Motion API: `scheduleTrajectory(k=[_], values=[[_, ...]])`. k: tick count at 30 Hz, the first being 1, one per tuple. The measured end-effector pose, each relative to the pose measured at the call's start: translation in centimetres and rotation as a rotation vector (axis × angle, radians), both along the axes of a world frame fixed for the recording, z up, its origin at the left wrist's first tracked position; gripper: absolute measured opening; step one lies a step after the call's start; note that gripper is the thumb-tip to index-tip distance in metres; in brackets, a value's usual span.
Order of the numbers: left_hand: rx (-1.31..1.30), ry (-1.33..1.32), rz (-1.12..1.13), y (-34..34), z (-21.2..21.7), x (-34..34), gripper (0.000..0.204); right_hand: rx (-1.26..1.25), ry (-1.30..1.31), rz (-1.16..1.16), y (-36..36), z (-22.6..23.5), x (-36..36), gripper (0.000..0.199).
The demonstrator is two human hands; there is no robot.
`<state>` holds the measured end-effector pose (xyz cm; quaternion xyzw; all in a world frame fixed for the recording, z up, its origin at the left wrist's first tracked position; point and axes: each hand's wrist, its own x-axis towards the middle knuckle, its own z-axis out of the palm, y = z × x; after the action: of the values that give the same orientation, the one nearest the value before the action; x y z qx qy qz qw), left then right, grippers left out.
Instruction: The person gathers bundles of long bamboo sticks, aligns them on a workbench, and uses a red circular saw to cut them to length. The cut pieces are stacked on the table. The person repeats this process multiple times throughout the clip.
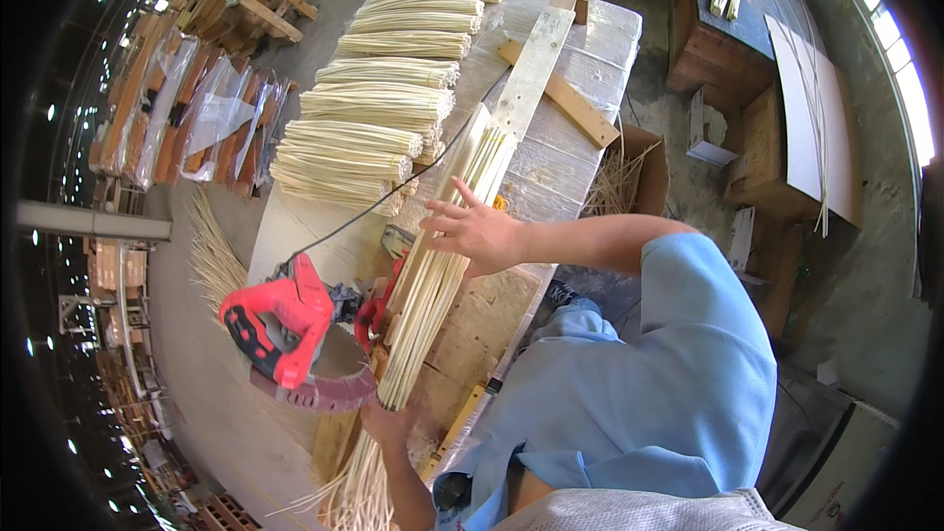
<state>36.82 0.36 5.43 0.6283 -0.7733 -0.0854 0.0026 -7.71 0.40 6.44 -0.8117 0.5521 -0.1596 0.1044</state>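
Observation:
A long bundle of thin pale reed sticks lies in a narrow wooden trough on the workbench. My right hand is over the middle of the bundle, fingers spread, palm down. Near the bundle's lower end my left hand is closed round the sticks, its fingers partly hidden. Loose stick ends fan out below it. Just left of the bundle stands a red power saw with a curved blade guard close to my left hand. The blade itself is hidden.
Several cut reed bundles are stacked on the plastic-covered table. A black cord crosses to the saw. A wooden board lies slantwise at the far end. Right of the table, a cardboard box holds offcuts. Wrapped timber stands left.

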Motion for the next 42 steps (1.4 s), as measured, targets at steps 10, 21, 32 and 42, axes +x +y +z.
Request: scheduleTrajectory(k=[10,21,32,42], values=[[-0.103,-0.02,0.01,-0.6,-0.4,-4.6,0.069,0.13,0.143,0.09,-4.7,-3.0,-0.2,0.066],[-0.177,-0.173,-0.008,-0.7,-0.6,-7.7,0.079,-0.068,0.064,0.002,-4.2,-5.9,-1.0,0.046],[-0.193,-0.161,-0.079,-1.3,-0.9,-8.8,0.079,-0.158,0.001,-0.058,-4.3,-7.1,-0.7,0.038],[-0.148,-0.171,-0.128,-1.6,-1.2,-8.2,0.077,-0.098,0.032,-0.006,-4.4,-6.9,-1.2,0.053]])
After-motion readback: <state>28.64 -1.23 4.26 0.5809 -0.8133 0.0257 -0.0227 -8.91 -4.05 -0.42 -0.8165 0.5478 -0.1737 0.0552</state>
